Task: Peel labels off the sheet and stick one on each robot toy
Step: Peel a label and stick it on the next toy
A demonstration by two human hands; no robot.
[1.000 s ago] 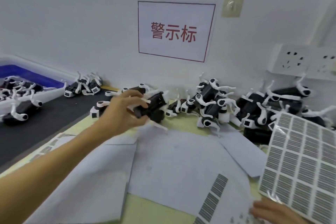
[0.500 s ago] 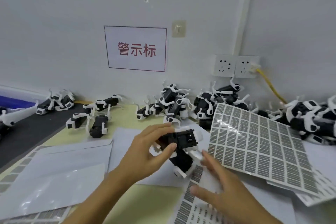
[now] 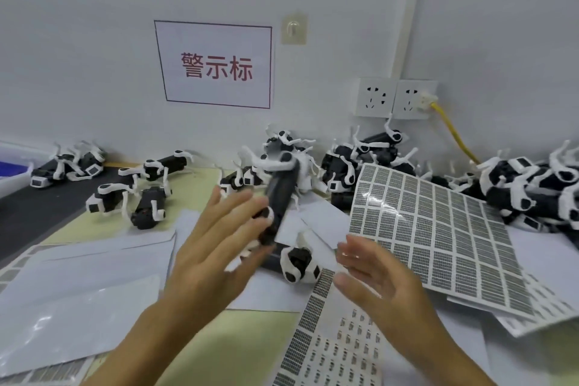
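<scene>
A black-and-white robot toy [image 3: 281, 194] stands on end, blurred, against the straight, spread fingers of my left hand [image 3: 216, 247]. Whether any finger grips it is unclear. A second toy [image 3: 297, 263] lies on the white paper just below it, between my hands. My right hand [image 3: 376, 282] hovers with fingers straight and holds nothing, its fingertips near that second toy. The full label sheet [image 3: 438, 229] lies tilted to the right of my right hand. A partly used label sheet [image 3: 329, 351] lies under my right wrist.
Heaps of robot toys sit along the wall at centre [image 3: 360, 163] and right [image 3: 532, 191]; a few more [image 3: 125, 194] stand at the left by a black belt [image 3: 25, 216]. Empty backing papers [image 3: 78, 291] cover the front left. A yellow cable [image 3: 454, 135] runs from the wall sockets.
The toy at my left hand has swung from lying flat to standing on end, and my left fingers have uncurled and spread. My right hand has drawn back slightly to the right.
</scene>
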